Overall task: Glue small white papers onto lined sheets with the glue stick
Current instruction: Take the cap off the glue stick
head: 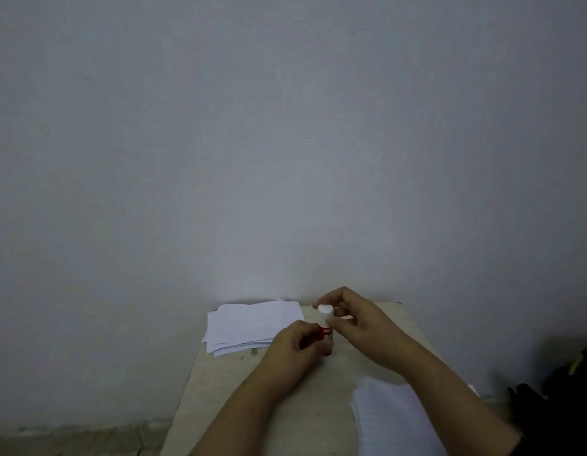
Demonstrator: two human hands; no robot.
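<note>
From the head view we see our left hand [293, 343] gripping the red glue stick [325, 327] upright above the table [226, 383] while our right hand [348, 319] pinches its white cap [325, 313], small white papers [252, 325] stacked just left, lined sheets [389, 419] partly under our right forearm.

A plain pale grey painted wall [285, 143] fills most of the frame, dimly lit. At lower centre stands a small beige table [219, 390]. Grey concrete floor [71, 439] shows lower left; a dark black shape [568, 406] sits lower right.
</note>
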